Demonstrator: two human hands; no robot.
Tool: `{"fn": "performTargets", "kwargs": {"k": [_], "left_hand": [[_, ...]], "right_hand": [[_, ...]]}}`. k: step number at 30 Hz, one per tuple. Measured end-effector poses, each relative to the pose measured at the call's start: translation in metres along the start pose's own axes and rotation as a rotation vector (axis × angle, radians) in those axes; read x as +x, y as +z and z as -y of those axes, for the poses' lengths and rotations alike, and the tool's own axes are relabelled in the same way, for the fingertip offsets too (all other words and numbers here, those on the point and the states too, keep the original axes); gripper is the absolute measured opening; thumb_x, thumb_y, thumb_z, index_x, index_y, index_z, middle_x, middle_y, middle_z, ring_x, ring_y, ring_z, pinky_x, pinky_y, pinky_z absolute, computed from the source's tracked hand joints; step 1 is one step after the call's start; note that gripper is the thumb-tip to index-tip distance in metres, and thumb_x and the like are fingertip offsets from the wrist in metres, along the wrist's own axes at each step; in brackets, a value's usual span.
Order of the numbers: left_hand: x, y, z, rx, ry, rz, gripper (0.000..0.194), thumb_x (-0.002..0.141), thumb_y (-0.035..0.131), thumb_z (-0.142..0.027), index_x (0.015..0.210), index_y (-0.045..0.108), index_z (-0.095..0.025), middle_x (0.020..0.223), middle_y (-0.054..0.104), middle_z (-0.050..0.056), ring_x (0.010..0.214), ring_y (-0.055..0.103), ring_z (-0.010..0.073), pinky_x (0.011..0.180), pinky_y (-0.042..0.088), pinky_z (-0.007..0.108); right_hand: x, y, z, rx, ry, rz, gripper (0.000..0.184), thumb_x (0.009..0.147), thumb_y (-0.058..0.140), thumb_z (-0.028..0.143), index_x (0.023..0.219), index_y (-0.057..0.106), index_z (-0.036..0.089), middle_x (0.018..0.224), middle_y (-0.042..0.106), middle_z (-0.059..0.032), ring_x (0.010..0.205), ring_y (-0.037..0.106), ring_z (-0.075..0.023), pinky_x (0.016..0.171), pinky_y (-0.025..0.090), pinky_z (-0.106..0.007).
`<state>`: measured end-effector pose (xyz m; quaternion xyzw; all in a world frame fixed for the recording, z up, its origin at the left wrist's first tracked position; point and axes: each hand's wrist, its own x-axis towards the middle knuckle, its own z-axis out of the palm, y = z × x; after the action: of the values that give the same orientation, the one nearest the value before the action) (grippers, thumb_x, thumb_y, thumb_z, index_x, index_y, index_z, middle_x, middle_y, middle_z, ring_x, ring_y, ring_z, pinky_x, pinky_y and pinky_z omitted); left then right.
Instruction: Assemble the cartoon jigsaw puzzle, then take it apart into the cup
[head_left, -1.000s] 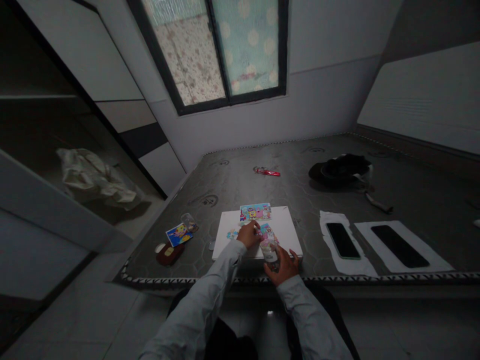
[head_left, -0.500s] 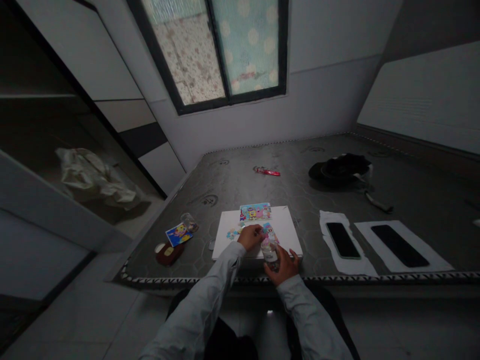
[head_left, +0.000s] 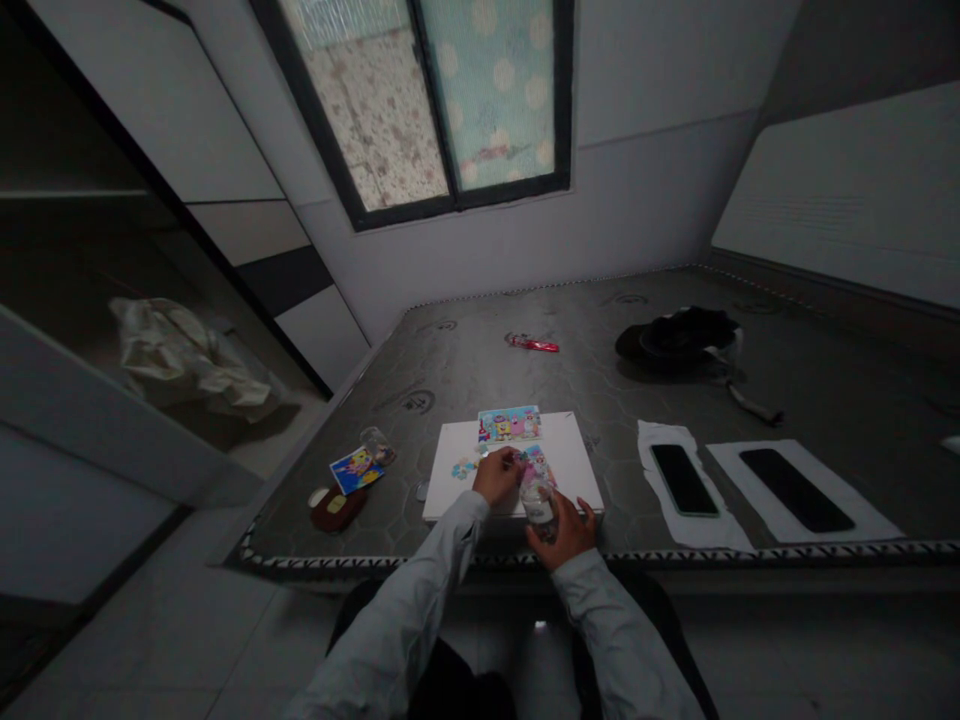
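A white board (head_left: 570,452) lies near the front edge of a grey patterned surface. A colourful cartoon picture card (head_left: 510,423) rests at its far edge, and loose puzzle pieces (head_left: 463,467) lie on its left part. My left hand (head_left: 496,474) is closed in a pinch over the board, on something too small to name. My right hand (head_left: 561,532) is wrapped round a small clear container (head_left: 539,503) standing at the board's near edge. Pink pieces (head_left: 535,464) sit just beyond the container.
Left of the board lie a cartoon card (head_left: 355,469), a small clear cup (head_left: 375,441) and a dark red case (head_left: 339,506). Two dark phones (head_left: 681,479) (head_left: 793,489) rest on white cloths at right. A black cap (head_left: 679,337) and a red wrapper (head_left: 534,344) lie farther back.
My left hand has shifted slightly over the board while staying pinched. The right hand and the container have hardly moved.
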<state>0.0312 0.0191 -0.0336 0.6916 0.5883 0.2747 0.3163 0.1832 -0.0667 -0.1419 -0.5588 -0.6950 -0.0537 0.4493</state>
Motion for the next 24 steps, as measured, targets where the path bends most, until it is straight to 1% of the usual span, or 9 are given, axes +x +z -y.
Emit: {"fn": "performTargets", "kwargs": {"k": [3,6,10,12,16,19,21,24], "left_hand": [[0.005,-0.005,0.003,0.0,-0.03,-0.054,0.02,0.083,0.059,-0.028,0.098,0.068,-0.019,0.09,0.073,0.002,0.082,0.066,0.0128,0.074,0.05,0.022],[0.009,-0.014,0.005,0.046,-0.051,-0.074,0.019,0.081,0.061,-0.026,0.098,0.069,-0.019,0.093,0.073,0.002,0.083,0.066,0.0126,0.075,0.049,0.022],[0.008,-0.024,0.006,0.089,-0.083,-0.096,0.022,0.075,0.067,-0.022,0.097,0.069,-0.018,0.087,0.072,0.002,0.077,0.065,0.0136,0.071,0.049,0.023],[0.006,-0.027,0.007,0.106,-0.081,-0.099,0.019,0.075,0.068,-0.024,0.092,0.069,-0.018,0.085,0.072,0.002,0.077,0.065,0.0137,0.071,0.048,0.023],[0.0,-0.03,0.008,0.132,-0.06,-0.083,0.012,0.076,0.069,-0.027,0.085,0.068,-0.02,0.082,0.072,0.001,0.076,0.066,0.0127,0.069,0.048,0.021],[-0.002,-0.033,0.011,0.194,-0.038,-0.1,0.012,0.078,0.068,-0.029,0.087,0.07,-0.021,0.081,0.073,0.001,0.076,0.066,0.0134,0.069,0.046,0.022],[-0.002,-0.036,0.014,0.228,0.0,-0.112,0.012,0.08,0.066,-0.029,0.088,0.071,-0.022,0.082,0.074,0.001,0.078,0.067,0.0142,0.07,0.046,0.022],[-0.002,-0.04,0.019,0.257,0.071,-0.095,0.013,0.082,0.063,-0.027,0.091,0.072,-0.022,0.083,0.074,0.002,0.078,0.067,0.0145,0.072,0.045,0.023]], "right_hand": [[0.001,-0.003,0.005,0.029,0.068,0.023,0.064,0.074,0.058,0.048,0.129,0.045,0.017,0.118,0.065,-0.0137,0.108,0.061,-0.0259,0.108,0.023,-0.047],[0.001,-0.005,0.009,0.048,0.078,0.027,0.065,0.074,0.057,0.046,0.131,0.045,0.017,0.118,0.065,-0.0138,0.109,0.061,-0.0265,0.108,0.023,-0.047],[0.002,-0.005,0.01,0.037,0.069,0.01,0.064,0.074,0.058,0.046,0.129,0.046,0.016,0.116,0.065,-0.0138,0.107,0.062,-0.0268,0.107,0.024,-0.048],[0.002,-0.005,0.01,0.031,0.066,0.007,0.064,0.074,0.058,0.047,0.128,0.046,0.016,0.116,0.066,-0.0136,0.106,0.062,-0.0265,0.107,0.024,-0.048],[0.003,-0.007,0.01,0.022,0.056,0.006,0.064,0.074,0.058,0.047,0.128,0.045,0.016,0.117,0.065,-0.0136,0.107,0.062,-0.026,0.107,0.024,-0.048],[0.004,-0.008,0.01,0.028,0.061,0.017,0.064,0.075,0.057,0.048,0.129,0.045,0.016,0.117,0.065,-0.0136,0.107,0.062,-0.026,0.108,0.023,-0.048],[0.004,-0.008,0.011,0.031,0.066,0.019,0.064,0.075,0.056,0.048,0.129,0.045,0.016,0.118,0.065,-0.0137,0.108,0.062,-0.026,0.108,0.023,-0.048],[0.004,-0.008,0.011,0.027,0.066,0.015,0.064,0.076,0.056,0.048,0.13,0.045,0.017,0.119,0.065,-0.0135,0.108,0.061,-0.0261,0.108,0.024,-0.048]]}}
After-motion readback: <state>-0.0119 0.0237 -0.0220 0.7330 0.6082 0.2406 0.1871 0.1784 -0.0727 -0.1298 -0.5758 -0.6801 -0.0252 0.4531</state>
